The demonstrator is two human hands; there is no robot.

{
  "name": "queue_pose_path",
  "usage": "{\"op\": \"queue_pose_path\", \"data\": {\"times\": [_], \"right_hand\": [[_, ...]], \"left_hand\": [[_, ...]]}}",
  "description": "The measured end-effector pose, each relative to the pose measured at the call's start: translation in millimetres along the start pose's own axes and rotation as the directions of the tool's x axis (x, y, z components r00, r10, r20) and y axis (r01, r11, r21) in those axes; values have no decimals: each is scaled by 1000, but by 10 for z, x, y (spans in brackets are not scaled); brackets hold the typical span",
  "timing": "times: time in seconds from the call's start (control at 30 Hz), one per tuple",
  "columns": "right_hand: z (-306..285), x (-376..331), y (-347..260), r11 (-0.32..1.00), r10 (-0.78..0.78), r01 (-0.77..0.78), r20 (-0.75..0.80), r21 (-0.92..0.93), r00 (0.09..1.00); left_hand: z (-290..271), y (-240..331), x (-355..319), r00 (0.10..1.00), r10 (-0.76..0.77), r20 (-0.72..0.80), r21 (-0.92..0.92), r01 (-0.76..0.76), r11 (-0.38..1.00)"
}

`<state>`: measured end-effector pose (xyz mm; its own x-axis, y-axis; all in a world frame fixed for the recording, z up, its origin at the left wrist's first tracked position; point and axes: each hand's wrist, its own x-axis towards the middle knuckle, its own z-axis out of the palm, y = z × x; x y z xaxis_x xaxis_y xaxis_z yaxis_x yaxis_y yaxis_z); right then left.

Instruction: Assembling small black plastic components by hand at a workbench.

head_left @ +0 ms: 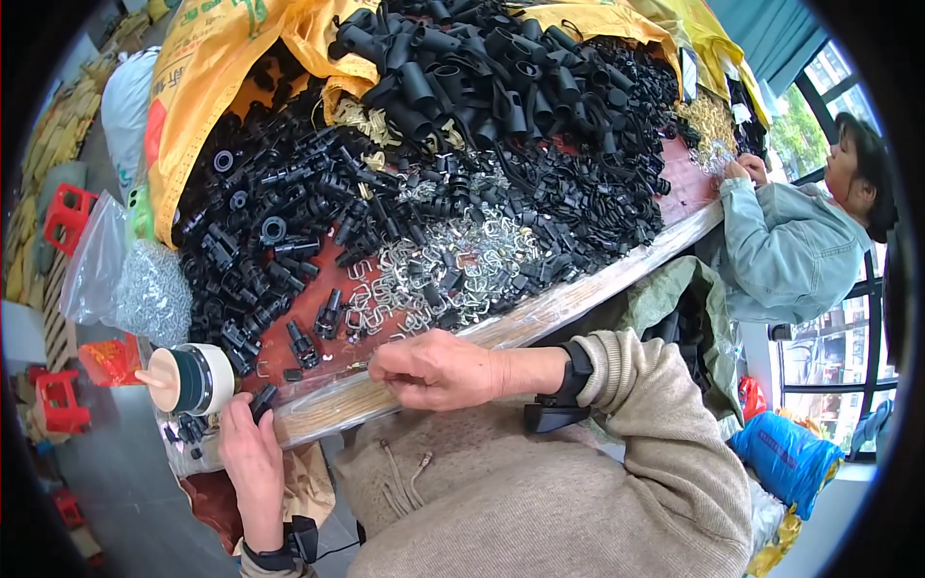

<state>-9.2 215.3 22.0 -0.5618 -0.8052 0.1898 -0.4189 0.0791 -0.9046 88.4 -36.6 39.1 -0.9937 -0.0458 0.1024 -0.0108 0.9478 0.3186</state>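
Note:
At the table's near-left edge, my left hand (pixel 249 448) is closed on a small black plastic part (pixel 262 403), held between thumb and fingers. My right hand (pixel 438 371) hovers over the wooden front edge (pixel 332 405), its fingers curled together. Whatever it may pinch is too small to make out. Just beyond that hand spreads a pile of silver U-shaped metal clips (pixel 453 265). A few black plastic fittings (pixel 302 342) lie singly on the red tabletop (pixel 332 265). To their left and behind, many more fittings (pixel 289 173) are heaped up.
A cream and dark green cup (pixel 207 380) stands beside my left hand. Black tubes (pixel 501 82) are piled at the back near yellow woven sacks (pixel 207 87). A clear bag of small metal pieces (pixel 154 294) is at left. Another person (pixel 795 241) works at the right end.

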Motion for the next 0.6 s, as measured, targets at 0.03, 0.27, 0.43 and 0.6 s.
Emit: {"op": "queue_pose_path", "data": {"times": [0.03,0.27,0.43,0.6], "right_hand": [[0,-1,3,1000,0,0,6,11,1000],[29,10,17,999,-14,16,-27,45,1000],[34,43,-45,986,69,-62,-38,154,997],[-19,79,-95,969,91,-82,-29,235,995]], "left_hand": [[-8,9,-7,998,-58,38,-47,59,997],[-179,127,-55,990,-91,111,-303,121,945],[-128,388,61,992,60,111,-642,25,767],[20,740,269,977,205,54,-702,-109,704]]}}
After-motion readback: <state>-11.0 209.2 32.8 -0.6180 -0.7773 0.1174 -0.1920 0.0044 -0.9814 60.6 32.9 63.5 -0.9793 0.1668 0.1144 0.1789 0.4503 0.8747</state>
